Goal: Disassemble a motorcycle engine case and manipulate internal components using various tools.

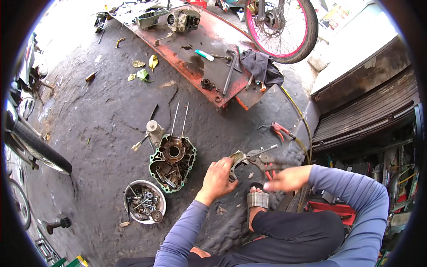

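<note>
My left hand (pixel 217 180) is closed around a grey metal engine part (pixel 239 161) with a curved opening, held above the floor in front of me. Close to its right side my right hand (pixel 284 179) is smeared by motion, so its fingers cannot be read. Red-handled pliers (pixel 269 171) show between the right hand and the engine part; whether that hand grips them is unclear. Left of my left hand, an open engine case (pixel 172 153) with a green gasket edge lies on the floor, two long studs rising from it. A small motor (pixel 154 130) with a wire plug sits beside it.
A metal bowl (pixel 163 202) of small parts stands at left. A red blow gun (pixel 279 129) lies by a yellow hose (pixel 299 109). Beyond is a red platform (pixel 178 64) with tools and a cloth (pixel 258 66). A wheel (pixel 307 40) stands behind; a tool cabinet (pixel 369 151) is right.
</note>
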Demonstrator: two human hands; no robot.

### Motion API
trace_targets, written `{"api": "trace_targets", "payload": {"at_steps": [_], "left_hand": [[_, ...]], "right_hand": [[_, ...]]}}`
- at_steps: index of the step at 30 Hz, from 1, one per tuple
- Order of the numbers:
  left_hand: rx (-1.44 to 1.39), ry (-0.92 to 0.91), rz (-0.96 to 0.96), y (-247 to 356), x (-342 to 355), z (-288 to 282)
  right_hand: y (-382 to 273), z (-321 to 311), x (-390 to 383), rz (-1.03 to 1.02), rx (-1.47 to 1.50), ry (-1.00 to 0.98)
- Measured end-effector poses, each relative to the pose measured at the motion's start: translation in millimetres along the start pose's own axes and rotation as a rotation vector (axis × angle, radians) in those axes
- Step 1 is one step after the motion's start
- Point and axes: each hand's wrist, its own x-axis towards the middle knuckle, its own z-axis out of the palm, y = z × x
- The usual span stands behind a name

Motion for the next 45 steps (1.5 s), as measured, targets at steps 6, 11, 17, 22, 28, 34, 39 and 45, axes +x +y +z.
{"api": "trace_targets", "payload": {"at_steps": [6,11,17,22,28,34,39,45], "left_hand": [[0.047,0.118,-0.002,-2,-9,8],[0.058,0.128,0.058,11,-16,19],[0.020,-0.046,-0.208,-11,-8,-3],[0.117,0.588,-0.247,-95,-50,39],[-1.068,0.716,-0.390,-148,-57,-1],[-0.680,0.612,-0.555,-119,-72,-28],[-0.637,0.556,-0.573,-118,-85,-30],[-0.201,0.435,-0.312,-139,-96,-53]], "right_hand": [[28,-58,42,-0.026,1.536,0.678],[-64,-166,104,-0.349,1.083,0.539],[-256,-113,136,-0.471,-0.563,0.317],[-298,-4,108,-0.566,-1.058,0.299],[-236,-24,86,-0.962,-0.947,0.776],[-202,-43,74,-0.950,-0.601,0.831],[-188,-48,76,-1.124,-0.446,0.802],[-184,-47,93,-1.371,-0.467,0.722]]}}
